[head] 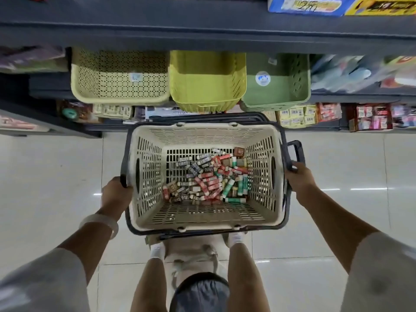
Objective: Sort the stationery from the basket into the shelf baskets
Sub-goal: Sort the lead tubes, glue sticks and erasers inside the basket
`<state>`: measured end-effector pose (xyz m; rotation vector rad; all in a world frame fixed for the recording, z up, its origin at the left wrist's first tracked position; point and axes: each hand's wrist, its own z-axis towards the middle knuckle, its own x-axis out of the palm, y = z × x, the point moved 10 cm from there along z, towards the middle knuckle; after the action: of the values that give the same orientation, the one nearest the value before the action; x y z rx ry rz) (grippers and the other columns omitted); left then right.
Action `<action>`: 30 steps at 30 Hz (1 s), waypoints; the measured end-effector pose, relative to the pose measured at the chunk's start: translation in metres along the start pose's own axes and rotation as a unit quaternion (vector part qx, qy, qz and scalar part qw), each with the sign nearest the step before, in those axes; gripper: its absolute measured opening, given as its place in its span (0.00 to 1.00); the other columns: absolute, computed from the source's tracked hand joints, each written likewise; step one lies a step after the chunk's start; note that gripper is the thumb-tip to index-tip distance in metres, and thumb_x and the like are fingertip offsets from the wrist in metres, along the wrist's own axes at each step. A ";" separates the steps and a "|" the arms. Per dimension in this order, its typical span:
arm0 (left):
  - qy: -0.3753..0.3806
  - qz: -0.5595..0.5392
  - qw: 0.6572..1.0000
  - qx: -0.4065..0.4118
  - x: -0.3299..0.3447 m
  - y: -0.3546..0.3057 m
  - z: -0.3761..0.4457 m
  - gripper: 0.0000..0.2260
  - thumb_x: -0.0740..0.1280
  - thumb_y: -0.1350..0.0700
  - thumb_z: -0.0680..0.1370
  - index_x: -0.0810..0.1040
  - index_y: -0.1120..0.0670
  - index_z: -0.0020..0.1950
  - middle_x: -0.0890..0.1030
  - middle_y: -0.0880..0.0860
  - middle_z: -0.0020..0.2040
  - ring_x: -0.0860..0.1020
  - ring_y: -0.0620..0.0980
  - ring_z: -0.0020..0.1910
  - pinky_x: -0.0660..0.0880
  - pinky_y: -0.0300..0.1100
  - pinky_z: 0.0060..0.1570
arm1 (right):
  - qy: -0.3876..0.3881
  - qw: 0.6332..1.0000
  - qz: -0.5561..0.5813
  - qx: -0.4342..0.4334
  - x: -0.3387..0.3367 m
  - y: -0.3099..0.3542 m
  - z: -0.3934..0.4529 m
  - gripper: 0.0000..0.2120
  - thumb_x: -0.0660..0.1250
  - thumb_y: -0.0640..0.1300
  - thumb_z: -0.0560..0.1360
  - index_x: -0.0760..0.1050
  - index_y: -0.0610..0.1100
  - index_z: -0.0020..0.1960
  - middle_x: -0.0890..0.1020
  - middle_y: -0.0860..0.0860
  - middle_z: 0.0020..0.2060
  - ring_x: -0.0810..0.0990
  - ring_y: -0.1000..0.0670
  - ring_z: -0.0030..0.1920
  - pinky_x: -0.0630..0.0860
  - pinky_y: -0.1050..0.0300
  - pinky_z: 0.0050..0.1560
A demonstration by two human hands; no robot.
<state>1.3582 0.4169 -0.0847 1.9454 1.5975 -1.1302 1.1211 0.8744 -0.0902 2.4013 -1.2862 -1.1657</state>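
A beige shopping basket (146, 167) with dark handles hangs in front of me above the tiled floor. At its bottom lies a heap of stationery (207, 176): several small red, grey, brown and green-white sticks and boxes. My left hand (116, 192) grips the basket's left rim. My right hand (299, 176) holds the right rim beside a dark handle (296, 152). On the shelf ahead stand three shelf baskets with nothing in them: a pale yellow perforated one (119, 77), a bright yellow-green one (207, 82) and a green one (276, 86).
The dark shelf unit (202, 30) runs across the top, with packaged goods at the left and right of the baskets. Lower shelf rows hold small boxes (295, 115) and packets (371, 115). My legs and feet are under the basket, on the pale tiled floor (56, 176).
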 end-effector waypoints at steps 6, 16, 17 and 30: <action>-0.055 0.031 0.997 0.047 -0.013 -0.025 -0.021 0.15 0.59 0.67 0.75 0.71 0.67 0.61 0.75 0.68 0.56 0.73 0.66 0.57 0.71 0.53 0.52 | -0.062 0.993 -0.094 -0.031 -0.010 0.023 -0.015 0.18 0.59 0.38 0.77 0.69 0.41 0.66 0.75 0.40 0.63 0.73 0.40 0.62 0.70 0.51 0.60; 0.118 0.012 0.961 0.250 0.079 -0.085 -0.031 0.06 0.60 0.64 0.78 0.76 0.59 0.50 0.79 0.56 0.49 0.74 0.42 0.38 0.70 0.27 0.33 | 0.193 0.935 -0.238 -0.178 0.112 0.016 -0.051 0.10 0.58 0.37 0.79 0.76 0.45 0.55 0.76 0.48 0.47 0.77 0.47 0.41 0.72 0.61 0.37; 0.124 0.016 0.959 0.252 0.090 -0.083 -0.025 0.07 0.59 0.63 0.78 0.76 0.59 0.53 0.79 0.56 0.51 0.74 0.43 0.39 0.70 0.28 0.32 | 0.208 0.925 -0.253 -0.191 0.128 0.011 -0.046 0.10 0.58 0.38 0.78 0.75 0.44 0.56 0.76 0.48 0.47 0.77 0.48 0.41 0.70 0.63 0.35; 0.130 0.169 0.903 0.373 0.228 -0.124 0.080 0.18 0.61 0.56 0.79 0.67 0.56 0.69 0.71 0.58 0.66 0.73 0.53 0.58 0.68 0.42 0.57 | 0.192 0.692 -0.561 -0.412 0.266 -0.004 0.088 0.34 0.69 0.48 0.72 0.57 0.49 0.73 0.67 0.45 0.65 0.67 0.43 0.65 0.66 0.45 0.67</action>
<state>1.2219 0.5389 -0.2853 2.8199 0.9063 -1.5140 1.1461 0.6896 -0.3001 2.2770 0.9014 -0.9341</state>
